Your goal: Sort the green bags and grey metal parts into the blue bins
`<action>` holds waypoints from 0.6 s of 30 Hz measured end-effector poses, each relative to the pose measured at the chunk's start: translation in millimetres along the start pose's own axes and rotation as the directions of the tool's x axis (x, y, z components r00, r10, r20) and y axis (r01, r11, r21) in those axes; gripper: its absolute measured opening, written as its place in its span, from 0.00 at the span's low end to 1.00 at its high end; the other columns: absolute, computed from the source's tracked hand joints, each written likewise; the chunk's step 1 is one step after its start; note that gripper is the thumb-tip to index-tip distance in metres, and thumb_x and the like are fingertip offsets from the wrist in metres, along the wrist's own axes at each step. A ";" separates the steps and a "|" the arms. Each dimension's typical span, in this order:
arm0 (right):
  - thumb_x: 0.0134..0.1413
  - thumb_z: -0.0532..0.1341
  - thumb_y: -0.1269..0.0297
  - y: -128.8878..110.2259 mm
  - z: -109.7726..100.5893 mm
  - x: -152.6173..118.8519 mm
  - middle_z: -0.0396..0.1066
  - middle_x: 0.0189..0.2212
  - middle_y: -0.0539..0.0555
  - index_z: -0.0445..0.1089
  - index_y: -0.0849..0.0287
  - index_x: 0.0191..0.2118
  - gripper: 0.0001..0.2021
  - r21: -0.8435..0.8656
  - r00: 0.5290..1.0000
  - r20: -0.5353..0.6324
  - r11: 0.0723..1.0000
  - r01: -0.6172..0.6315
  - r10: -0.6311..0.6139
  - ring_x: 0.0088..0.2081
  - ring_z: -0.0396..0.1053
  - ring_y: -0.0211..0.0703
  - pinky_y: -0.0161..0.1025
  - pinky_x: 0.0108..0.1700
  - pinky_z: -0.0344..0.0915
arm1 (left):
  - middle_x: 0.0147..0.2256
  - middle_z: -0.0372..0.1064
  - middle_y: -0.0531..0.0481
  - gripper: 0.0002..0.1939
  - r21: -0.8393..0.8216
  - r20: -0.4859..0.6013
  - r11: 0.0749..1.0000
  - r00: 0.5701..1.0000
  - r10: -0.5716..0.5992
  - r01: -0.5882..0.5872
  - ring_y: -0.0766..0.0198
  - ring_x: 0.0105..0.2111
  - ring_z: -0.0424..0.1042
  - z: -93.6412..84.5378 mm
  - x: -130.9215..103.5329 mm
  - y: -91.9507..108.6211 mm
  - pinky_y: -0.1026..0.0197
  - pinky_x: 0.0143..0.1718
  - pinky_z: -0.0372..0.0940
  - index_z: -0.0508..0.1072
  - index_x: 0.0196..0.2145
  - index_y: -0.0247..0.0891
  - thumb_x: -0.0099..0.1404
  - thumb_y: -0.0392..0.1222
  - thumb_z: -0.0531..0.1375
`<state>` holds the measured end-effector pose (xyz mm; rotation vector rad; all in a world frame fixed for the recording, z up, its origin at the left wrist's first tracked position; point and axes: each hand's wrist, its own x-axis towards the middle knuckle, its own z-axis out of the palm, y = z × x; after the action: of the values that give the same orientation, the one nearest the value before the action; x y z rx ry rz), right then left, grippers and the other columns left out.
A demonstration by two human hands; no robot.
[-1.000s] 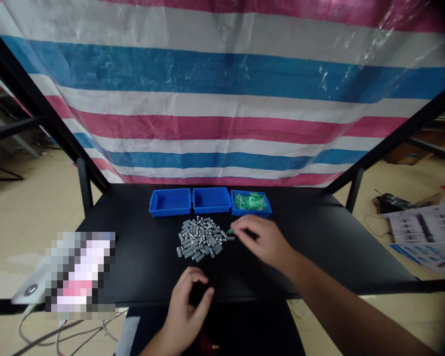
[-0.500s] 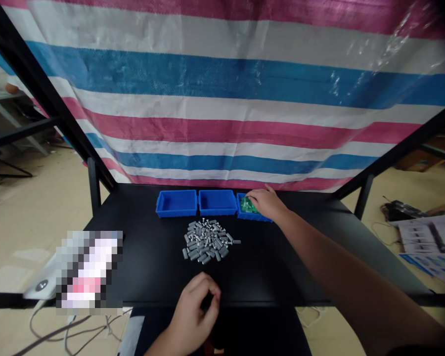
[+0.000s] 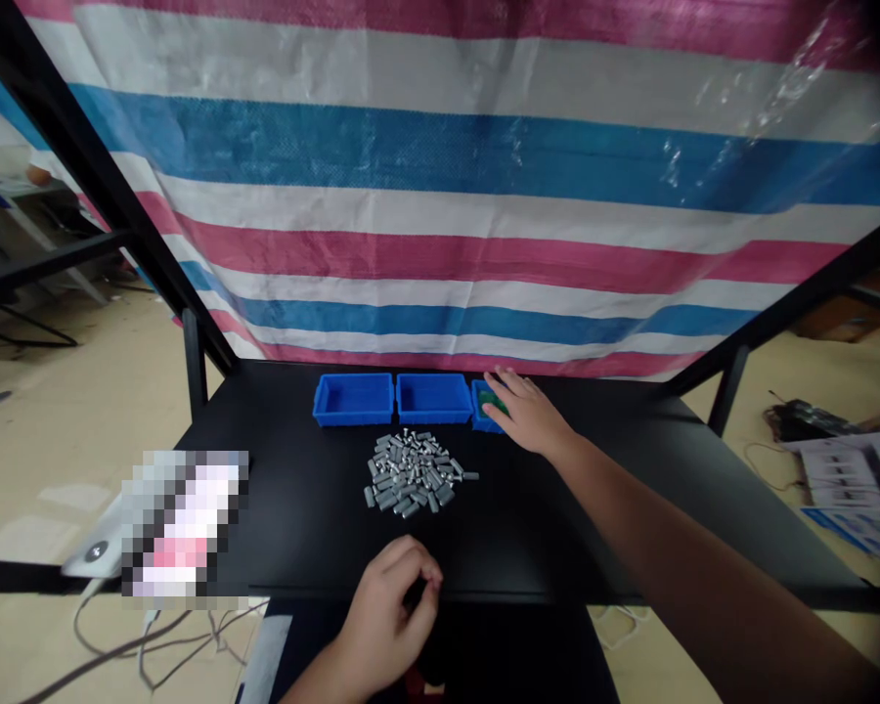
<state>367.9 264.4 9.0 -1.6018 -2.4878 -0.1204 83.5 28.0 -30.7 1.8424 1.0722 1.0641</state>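
- Green pieces (image 3: 492, 400), partly covered and unclear in shape, lie in the rectangular blue plastic bin at the right (image 3: 487, 426), the last of 3 along the far side of the flat black worktop (image 3: 300, 518); that portion looks put away
- The right hand (image 3: 532, 413) is over this bin, fingers spread apart, seemingly gripping nothing; whether it touches the green pieces I cannot tell
- The rectangular blue plastic bin at the left (image 3: 353, 420) and the matching blue plastic bin in the middle (image 3: 434, 418) show their blue floors, so those 2 look unstarted
- Small grey cylinders (image 3: 446, 497) and shiny silver metal screws (image 3: 414, 453) lie mixed in 1 heap nearer than the bins, seemingly all left to handle
- The left hand (image 3: 396, 611) is curled at the near edge, thumb and fingertips close together; whether they pinch anything I cannot tell
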 end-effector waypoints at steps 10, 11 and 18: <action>0.70 0.50 0.45 -2.1 9.7 7.9 0.64 0.65 0.61 0.58 0.55 0.70 0.31 0.007 1.000 -0.019 1.000 -0.009 0.009 0.64 0.63 0.58 0.55 0.65 0.60 | 0.35 0.70 0.48 0.06 0.008 -0.014 1.000 1.000 -0.001 0.001 0.62 0.37 0.70 1.7 2.9 3.0 0.61 0.39 0.64 0.68 0.36 0.40 0.66 0.30 0.56; 0.70 0.50 0.46 -2.5 8.8 8.1 0.64 0.65 0.61 0.59 0.55 0.70 0.30 0.013 0.999 -0.034 1.000 -0.008 0.008 0.64 0.63 0.59 0.57 0.65 0.59 | 0.35 0.70 0.48 0.06 -0.011 -0.021 1.000 1.000 -0.005 0.005 0.62 0.37 0.70 0.8 4.0 3.5 0.61 0.39 0.64 0.69 0.36 0.40 0.67 0.30 0.56; 0.66 0.56 0.56 -32.2 -7.1 -32.1 0.71 0.55 0.61 0.72 0.58 0.54 0.17 0.175 0.917 -0.400 0.983 0.060 0.016 0.59 0.66 0.56 0.59 0.67 0.54 | 0.36 0.70 0.47 0.05 0.090 -0.148 0.995 0.989 -0.024 0.038 0.61 0.37 0.71 -30.8 7.4 -2.9 0.59 0.39 0.67 0.71 0.37 0.40 0.70 0.37 0.56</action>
<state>352.4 221.1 10.6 -1.3197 -2.1338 -0.1936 57.0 41.5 -19.4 1.8360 1.2505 1.1639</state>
